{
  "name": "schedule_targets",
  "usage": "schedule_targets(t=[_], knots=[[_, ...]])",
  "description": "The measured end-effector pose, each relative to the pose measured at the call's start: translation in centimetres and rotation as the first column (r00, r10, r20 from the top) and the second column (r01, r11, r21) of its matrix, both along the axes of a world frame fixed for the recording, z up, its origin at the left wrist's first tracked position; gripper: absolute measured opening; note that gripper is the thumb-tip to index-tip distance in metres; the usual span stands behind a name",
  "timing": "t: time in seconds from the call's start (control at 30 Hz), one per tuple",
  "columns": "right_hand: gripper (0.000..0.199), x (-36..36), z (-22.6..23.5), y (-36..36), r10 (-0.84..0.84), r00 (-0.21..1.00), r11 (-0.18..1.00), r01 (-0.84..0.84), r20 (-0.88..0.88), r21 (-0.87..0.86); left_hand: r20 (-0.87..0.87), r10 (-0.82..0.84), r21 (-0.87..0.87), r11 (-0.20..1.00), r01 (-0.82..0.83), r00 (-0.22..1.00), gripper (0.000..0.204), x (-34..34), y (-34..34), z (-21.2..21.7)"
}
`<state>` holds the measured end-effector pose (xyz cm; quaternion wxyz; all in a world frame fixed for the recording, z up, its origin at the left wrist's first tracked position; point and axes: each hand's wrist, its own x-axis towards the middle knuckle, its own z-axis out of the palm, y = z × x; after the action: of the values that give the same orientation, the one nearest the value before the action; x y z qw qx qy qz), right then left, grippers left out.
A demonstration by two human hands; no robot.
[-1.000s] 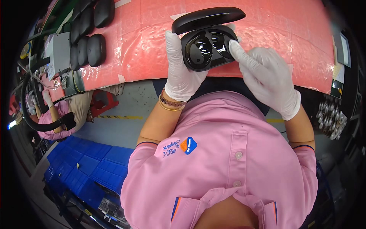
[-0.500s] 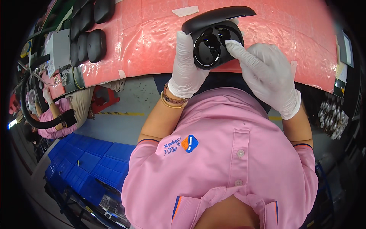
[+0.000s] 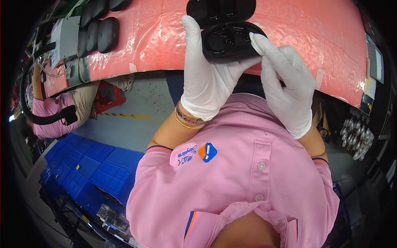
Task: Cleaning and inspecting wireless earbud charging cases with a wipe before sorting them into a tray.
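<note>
An opened black earphone case [image 3: 235, 57] rests in my left hand [image 3: 206, 80], over the near edge of the table. The white-gloved fingers support it from below, and the thumb stands up along its left side. Its lid [image 3: 223, 13] is tilted back, away from me. Inside the glossy base are dark, rounded shapes [image 3: 223, 41], too dark to make out fully. My right hand [image 3: 287, 76], also gloved in white, grips the right rim of the case, with a fingertip over its inner edge and the other fingers curled.
A pink-red covered table [image 3: 157, 37] stretches ahead. Several black cases [image 3: 108, 35] lie at its left, beside a grey box [image 3: 66, 39]. Blue bins [image 3: 95, 161] stand at lower left. Another person in pink [image 3: 56, 113] works at far left. Shiny metal pieces [image 3: 356, 134] hang at right.
The case has tipped so its lid opens wider and lies farther back. My left hand has turned underneath it. My right hand has shifted from inside the case to its right rim.
</note>
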<state>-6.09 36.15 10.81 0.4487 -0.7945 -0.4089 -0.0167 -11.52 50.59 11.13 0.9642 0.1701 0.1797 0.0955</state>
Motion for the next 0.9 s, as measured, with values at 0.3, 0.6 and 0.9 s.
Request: schedule_targets(t=[0.3, 0.6, 0.9], knots=[[0.038, 1.8, 0.2, -1.6, 0.002, 0.953, 0.997, 0.019, -0.304, 0.068, 0.158, -0.187, -0.351, 0.907, 0.232, 0.970, 0.062, -0.7, 1.3, -0.4], [0.042, 4.0, 0.5, -3.6, 0.118, 0.992, 0.993, -0.118, 0.034, -0.009, -0.015, -0.256, -0.273, 0.931, 0.242, 0.967, 0.066, -0.9, 1.2, 0.6], [0.056, 6.3, 0.4, -3.3, 0.300, 0.738, 0.933, -0.095, 0.604, -0.347, -0.046, -0.487, -0.279, 0.844, 0.457, 0.872, 0.073, -1.2, 1.9, 0.7]])
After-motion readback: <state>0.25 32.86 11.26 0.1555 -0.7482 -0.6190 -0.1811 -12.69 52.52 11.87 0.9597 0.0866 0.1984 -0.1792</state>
